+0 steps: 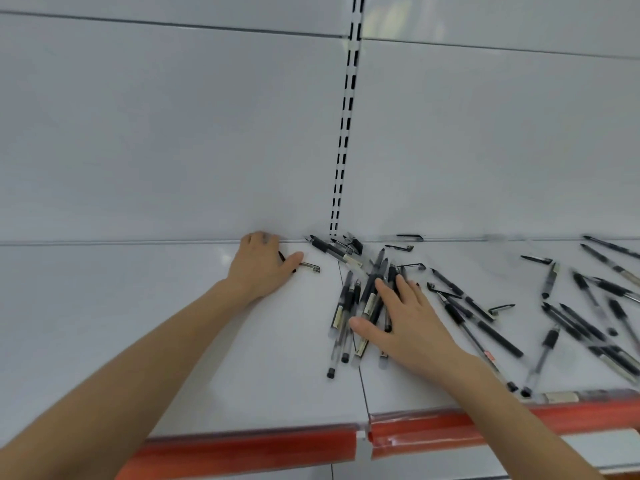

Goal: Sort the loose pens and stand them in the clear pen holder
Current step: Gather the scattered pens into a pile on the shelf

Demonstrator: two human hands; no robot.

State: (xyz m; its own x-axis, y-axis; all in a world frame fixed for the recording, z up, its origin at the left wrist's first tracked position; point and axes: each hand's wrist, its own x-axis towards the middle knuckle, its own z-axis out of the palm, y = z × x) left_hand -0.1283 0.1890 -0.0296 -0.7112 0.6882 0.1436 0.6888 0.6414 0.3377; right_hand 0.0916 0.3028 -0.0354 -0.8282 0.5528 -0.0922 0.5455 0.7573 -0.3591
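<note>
A white shelf point(173, 341) filled the lower half of the view, with a white back panel point(173, 133) rising behind it and a slotted upright point(346, 116) running down the middle. An orange strip point(259, 448) lined the shelf's front edge.

The scattered pens point(498, 337) lay across the right half of the shelf, crossing one another at all angles, well apart from the left hand and spreading away to the right of the right hand. They had clear barrels with black grips and black ends; some carried pale labels.

The right hand point(408, 323) lay palm down, fingers straight and spread, pressing on a bundle of pens point(346, 299) near the shelf's middle. The bundle lay roughly side by side, pointing front to back, partly under the fingers and thumb and partly just left of them.

The left hand point(259, 265) rested palm down near the back of the shelf, its fingertips bent at the back edge and its thumb stretched rightward. A single pen point(310, 267) lay under the thumb, its clipped end sticking out to the right. Whether the hand gripped this pen or only covered it could not be told.

Several loose black caps point(502, 309) lay among the pens.
</note>
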